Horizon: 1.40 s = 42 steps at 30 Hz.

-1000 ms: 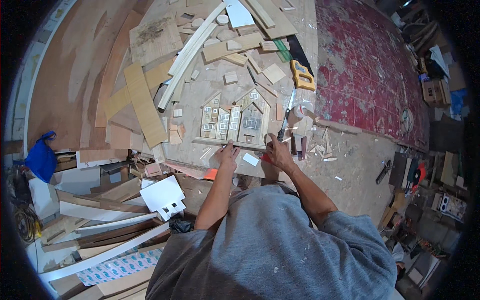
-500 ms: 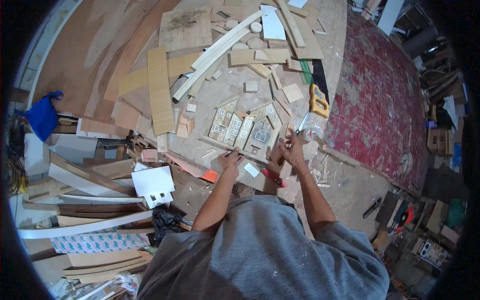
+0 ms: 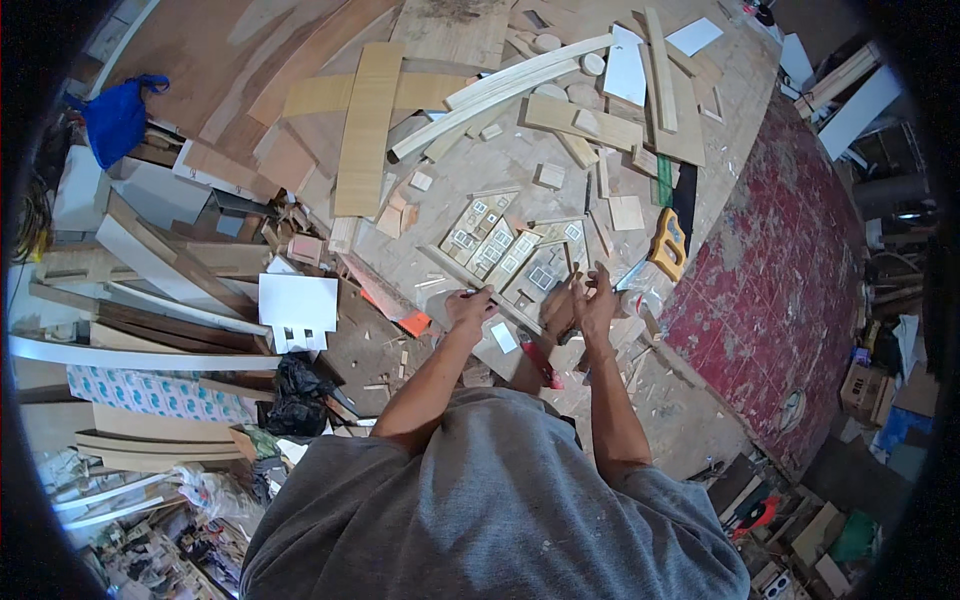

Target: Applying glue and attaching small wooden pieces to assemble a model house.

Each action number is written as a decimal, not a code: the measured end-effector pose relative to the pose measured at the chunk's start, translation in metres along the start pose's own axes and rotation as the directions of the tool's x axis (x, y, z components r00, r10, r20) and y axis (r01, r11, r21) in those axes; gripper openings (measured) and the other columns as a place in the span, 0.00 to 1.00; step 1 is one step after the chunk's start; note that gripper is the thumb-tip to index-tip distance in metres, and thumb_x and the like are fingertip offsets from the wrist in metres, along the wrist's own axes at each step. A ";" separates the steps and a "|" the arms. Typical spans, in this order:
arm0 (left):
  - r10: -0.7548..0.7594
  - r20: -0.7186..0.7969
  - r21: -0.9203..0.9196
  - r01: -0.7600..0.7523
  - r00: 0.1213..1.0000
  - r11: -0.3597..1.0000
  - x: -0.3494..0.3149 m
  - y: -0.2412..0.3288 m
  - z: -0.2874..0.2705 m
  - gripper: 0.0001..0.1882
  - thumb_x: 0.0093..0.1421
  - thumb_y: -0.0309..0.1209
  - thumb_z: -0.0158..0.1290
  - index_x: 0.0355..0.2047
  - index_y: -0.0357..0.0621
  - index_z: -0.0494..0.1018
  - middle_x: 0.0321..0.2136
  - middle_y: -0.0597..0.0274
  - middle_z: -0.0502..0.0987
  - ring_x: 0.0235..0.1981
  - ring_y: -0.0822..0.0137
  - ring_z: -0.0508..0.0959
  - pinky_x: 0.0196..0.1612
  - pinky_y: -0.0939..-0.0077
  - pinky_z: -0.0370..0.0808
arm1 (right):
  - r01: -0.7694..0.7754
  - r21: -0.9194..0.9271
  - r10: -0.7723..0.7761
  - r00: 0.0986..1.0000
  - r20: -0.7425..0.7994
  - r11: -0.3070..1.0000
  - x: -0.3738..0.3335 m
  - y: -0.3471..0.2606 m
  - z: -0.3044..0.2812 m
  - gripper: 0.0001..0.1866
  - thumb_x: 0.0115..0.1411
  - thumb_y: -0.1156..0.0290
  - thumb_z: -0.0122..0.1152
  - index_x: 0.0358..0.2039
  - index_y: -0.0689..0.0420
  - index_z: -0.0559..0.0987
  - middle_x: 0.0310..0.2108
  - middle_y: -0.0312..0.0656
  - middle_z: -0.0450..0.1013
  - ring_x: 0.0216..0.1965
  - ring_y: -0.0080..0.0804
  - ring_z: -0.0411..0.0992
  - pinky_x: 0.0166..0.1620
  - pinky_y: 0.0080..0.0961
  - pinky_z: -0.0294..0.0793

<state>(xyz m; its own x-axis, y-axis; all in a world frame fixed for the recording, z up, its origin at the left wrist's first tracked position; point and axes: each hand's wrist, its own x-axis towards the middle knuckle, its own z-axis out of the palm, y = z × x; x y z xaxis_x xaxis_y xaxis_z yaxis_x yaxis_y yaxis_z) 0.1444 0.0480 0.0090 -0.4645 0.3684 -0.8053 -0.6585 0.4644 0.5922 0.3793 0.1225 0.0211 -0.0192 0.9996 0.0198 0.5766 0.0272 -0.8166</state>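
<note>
Your left hand point(image 3: 472, 308) was at the near lower edge of the wooden house panel point(image 3: 500, 252), fingers drawn narrow; whether they pinched something was too small to tell. Your right hand point(image 3: 595, 305) was beside the panel's right end, fingers bent and partly apart; whether it held anything could not be told. The panel lay flat just beyond and between your hands. It looked light and stiff, dry rather than slippery, with fragile thin trim, so the long base strip point(image 3: 455, 271) seemed your safest hold. You had one panel; one small white card point(image 3: 504, 338) between your hands, nearer you; one red object point(image 3: 545, 366) just nearer you than your right hand; one yellow-handled saw point(image 3: 668, 246) beyond it, rightward; and two larger white sheets point(image 3: 625, 66) farther beyond.
</note>
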 end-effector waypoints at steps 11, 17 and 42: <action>-0.012 -0.047 0.022 0.013 0.999 1.000 -0.010 0.008 0.008 0.17 0.52 0.22 0.66 0.35 0.32 0.67 0.29 0.52 0.77 0.25 0.60 0.80 0.28 0.66 0.87 | 0.026 -0.050 -0.014 0.976 0.217 0.998 -0.063 -0.024 -0.003 0.32 0.54 0.68 0.66 0.58 0.64 0.68 0.42 0.55 0.75 0.43 0.51 0.75 0.47 0.40 0.75; -0.047 -0.032 0.041 0.049 0.998 0.998 -0.002 0.009 0.008 0.18 0.52 0.21 0.66 0.37 0.31 0.67 0.31 0.51 0.76 0.27 0.58 0.80 0.30 0.64 0.87 | -0.024 0.087 0.004 0.974 0.226 0.996 -0.092 -0.028 -0.002 0.36 0.53 0.69 0.68 0.61 0.63 0.65 0.44 0.55 0.74 0.46 0.55 0.74 0.51 0.41 0.74; -0.062 -0.010 0.043 0.062 0.998 0.997 0.000 0.008 0.004 0.28 0.50 0.20 0.67 0.45 0.35 0.61 0.34 0.48 0.76 0.28 0.56 0.80 0.33 0.61 0.87 | 0.054 -0.281 -0.011 0.989 0.150 0.958 -0.102 -0.022 0.031 0.36 0.51 0.73 0.70 0.60 0.59 0.67 0.44 0.46 0.74 0.43 0.45 0.74 0.49 0.40 0.71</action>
<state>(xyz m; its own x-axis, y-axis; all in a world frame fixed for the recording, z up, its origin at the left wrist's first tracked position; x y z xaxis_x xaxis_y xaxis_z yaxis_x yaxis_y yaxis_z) 0.1414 0.0556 0.0136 -0.4285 0.3311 -0.8407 -0.6602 0.5204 0.5415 0.3432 0.0200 0.0195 -0.1480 0.9873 -0.0575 0.7812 0.0811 -0.6190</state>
